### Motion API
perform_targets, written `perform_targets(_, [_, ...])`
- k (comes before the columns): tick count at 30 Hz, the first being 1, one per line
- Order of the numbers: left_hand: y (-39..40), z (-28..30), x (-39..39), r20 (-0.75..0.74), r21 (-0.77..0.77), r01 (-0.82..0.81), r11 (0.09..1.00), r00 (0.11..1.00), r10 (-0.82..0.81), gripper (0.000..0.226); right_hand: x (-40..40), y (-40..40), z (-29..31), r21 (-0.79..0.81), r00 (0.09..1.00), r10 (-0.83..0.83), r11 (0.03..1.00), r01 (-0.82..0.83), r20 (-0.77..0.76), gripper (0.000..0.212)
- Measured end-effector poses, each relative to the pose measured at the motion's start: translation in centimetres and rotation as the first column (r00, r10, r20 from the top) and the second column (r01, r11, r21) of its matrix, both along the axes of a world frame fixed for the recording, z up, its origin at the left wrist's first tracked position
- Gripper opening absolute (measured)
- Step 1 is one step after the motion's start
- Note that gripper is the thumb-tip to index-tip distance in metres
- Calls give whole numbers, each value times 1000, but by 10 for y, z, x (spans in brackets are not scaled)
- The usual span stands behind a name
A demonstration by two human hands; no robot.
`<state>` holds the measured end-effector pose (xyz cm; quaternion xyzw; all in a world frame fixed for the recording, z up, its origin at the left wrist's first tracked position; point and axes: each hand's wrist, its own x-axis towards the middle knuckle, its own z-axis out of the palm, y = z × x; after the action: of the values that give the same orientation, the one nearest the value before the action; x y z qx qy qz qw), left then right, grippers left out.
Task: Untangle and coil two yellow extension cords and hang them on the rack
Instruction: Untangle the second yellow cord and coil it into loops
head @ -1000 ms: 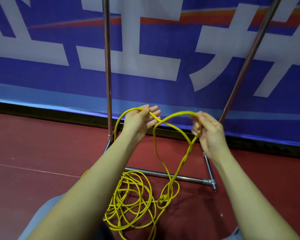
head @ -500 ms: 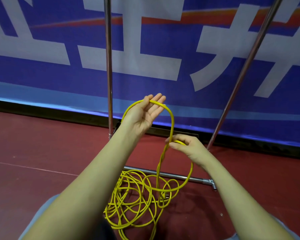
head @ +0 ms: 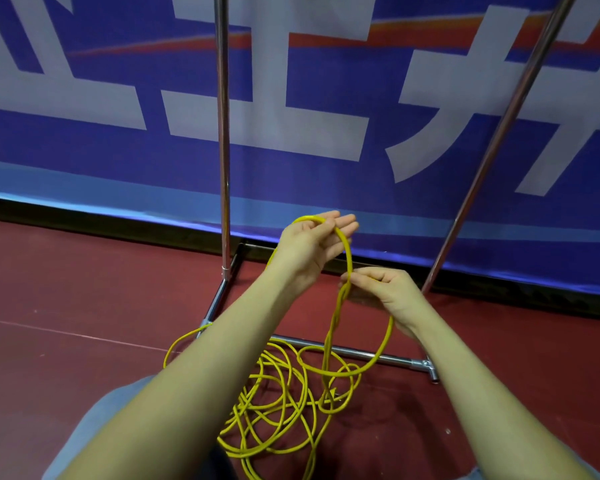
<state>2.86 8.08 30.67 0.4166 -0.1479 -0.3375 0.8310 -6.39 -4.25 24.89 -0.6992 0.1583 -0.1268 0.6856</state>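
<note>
Your left hand (head: 312,245) holds the yellow cord (head: 347,261) loop on near-straight fingers, your right hand (head: 381,289) pinches its strands just below — the tangle (head: 278,410) lies straight beneath on the floor (head: 84,289).

A dark red floor (head: 84,306) carries everything here. On it stands the chrome base of the rack (head: 347,349): a horizontal bar near the middle, with a side bar running back to the upright post. A loose tangle of yellow cord (head: 274,410) lies on the floor just in front of that bar, some loops crossing over it. One loop reaches out to the left of the rack's front left corner. A faint pale line crosses the floor left of the rack.
</note>
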Motion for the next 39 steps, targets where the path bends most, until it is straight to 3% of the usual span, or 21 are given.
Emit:
perform_targets(2, [5,13,2,-43,-66,-26,997,999,24,27,1,-3,-1,-10,1000,-16,1000,16,7,14])
perform_targets(5, [12,29,6,-104,-184,-58,981,994,39,30,0,-2,-3,-179,1000,12,984,-10,11,17])
perform_targets(8, [15,34,7,-154,-208,-65,976,987,33,27,-1,-3,0,-334,999,52,941,-45,11,28])
perform_targets(12, [14,34,6,-230,-235,-85,968,973,30,31,-1,-1,1,-349,976,206,912,-217,-69,29])
perform_targets(17, [12,33,11,-278,-291,-105,951,960,21,24,8,10,-1,-313,997,71,948,-61,21,13])
perform_targets(20, [5,18,12,-133,-157,-35,987,991,14,13,9,11,1,-249,998,65,967,-57,26,8])
perform_targets(24, [-2,-4,7,145,114,135,984,978,-151,11,9,11,2,-18,1000,3,1000,-2,24,12])
perform_targets(28, [-2,-9,8,231,241,132,961,954,-189,16,8,8,3,76,999,-6,997,9,-31,10])
perform_targets(33, [-1,-4,7,125,117,115,986,984,-129,22,6,8,6,56,998,54,997,-55,22,12])
perform_targets(39, [7,34,12,-113,-269,64,961,989,-97,24,0,10,-2,36,996,87,996,-86,-24,15])
